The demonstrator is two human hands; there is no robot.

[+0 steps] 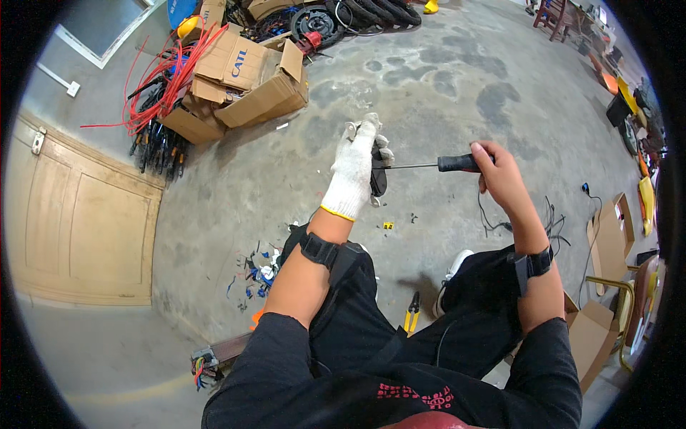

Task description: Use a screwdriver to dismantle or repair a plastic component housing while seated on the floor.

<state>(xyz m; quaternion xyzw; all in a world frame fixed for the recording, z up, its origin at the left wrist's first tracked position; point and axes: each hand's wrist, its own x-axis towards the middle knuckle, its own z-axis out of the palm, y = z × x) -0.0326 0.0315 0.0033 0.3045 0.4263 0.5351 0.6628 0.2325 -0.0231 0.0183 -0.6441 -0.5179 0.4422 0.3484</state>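
Note:
My left hand (354,168), in a white knit glove with a yellow cuff edge, is closed around a small dark object (379,179); the fingers hide much of it, and I cannot make out its kind. My bare right hand (494,171) grips the black handle of a screwdriver (451,164). The screwdriver lies level, its metal shaft pointing left, and its tip meets the dark object beside the gloved fingers. Below, on the floor, lies a small yellow piece (388,225). Yellow-handled pliers (412,312) rest between my legs.
Cardboard boxes (246,75) with red tubing (182,79) stand at the far left, near stacked tyres (375,13). Small scraps (263,273) litter the floor by my left leg. Black cables (554,222) and an open carton (592,336) lie at the right. A wooden door (86,214) is at the left.

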